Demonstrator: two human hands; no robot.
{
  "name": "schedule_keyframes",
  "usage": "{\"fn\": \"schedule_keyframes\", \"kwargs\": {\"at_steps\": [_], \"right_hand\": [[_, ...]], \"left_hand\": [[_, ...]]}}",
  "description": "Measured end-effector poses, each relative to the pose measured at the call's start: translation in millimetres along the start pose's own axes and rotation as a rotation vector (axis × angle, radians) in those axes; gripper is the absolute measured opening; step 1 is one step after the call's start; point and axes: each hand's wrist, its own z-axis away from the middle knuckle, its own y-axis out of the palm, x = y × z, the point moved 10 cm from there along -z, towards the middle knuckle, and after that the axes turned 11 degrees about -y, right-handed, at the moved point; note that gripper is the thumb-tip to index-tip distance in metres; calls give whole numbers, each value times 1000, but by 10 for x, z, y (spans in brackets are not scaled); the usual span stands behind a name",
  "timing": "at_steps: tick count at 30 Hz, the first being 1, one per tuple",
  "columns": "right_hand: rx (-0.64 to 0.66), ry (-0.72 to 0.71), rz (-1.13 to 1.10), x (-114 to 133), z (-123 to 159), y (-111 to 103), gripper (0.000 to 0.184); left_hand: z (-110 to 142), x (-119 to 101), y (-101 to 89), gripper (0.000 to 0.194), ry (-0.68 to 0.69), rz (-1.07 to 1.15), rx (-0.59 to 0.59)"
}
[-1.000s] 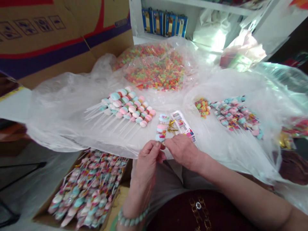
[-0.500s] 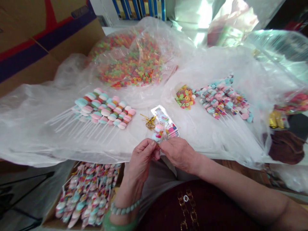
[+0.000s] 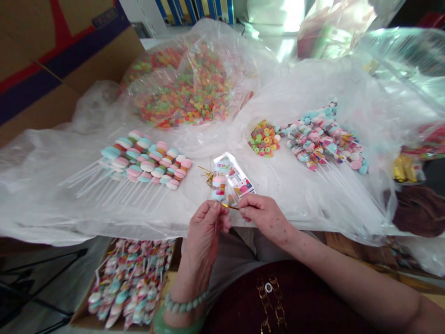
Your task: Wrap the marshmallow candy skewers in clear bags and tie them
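Observation:
My left hand pinches a wrapped marshmallow skewer at the neck of its clear bag, its candy end pointing away from me. A gold twist tie stretches from that neck to my right hand, whose thumb and finger are closed on its free end. Just beyond lies a printed clear bag, partly behind the skewer. Loose gold twist ties lie to the left of the skewer, partly hidden by it.
Unwrapped marshmallow skewers lie at left, wrapped ones at right beside loose gummy rings. A big bag of gummy rings sits behind. Below the table's left edge stands a box of wrapped skewers. A large carton stands back left.
My right hand has drawn away from the left, pulling the twist tie's end out to the right. The view has swung down and right, and the skewer now points more straight ahead.

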Motion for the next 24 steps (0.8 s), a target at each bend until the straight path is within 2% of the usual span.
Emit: {"fn": "schedule_keyframes", "kwargs": {"at_steps": [3,6,10,14,19,20,22,24], "right_hand": [[-32,-110,54,220,11,-1,16],[8,-182,98,348,7,147,22],[-45,-136,168,196,-29,190,24],[-79,-29,130,-39,-35,158,21],[-137,-76,240,30,14,154,8],[-177,-59,218,19,24,137,4],[-217,42,41,-95,24,144,8],[-151,163,-246,-225,-10,256,18]], "left_hand": [[1,121,-29,25,-56,-33,-49],[17,267,30,26,-126,-5,-41],[56,385,130,30,-174,51,-8],[70,390,157,34,-149,66,31],[61,338,65,33,-96,94,-34],[59,327,59,33,-88,111,-44],[54,303,60,32,-76,153,-53],[47,269,57,32,-66,183,-52]]}}
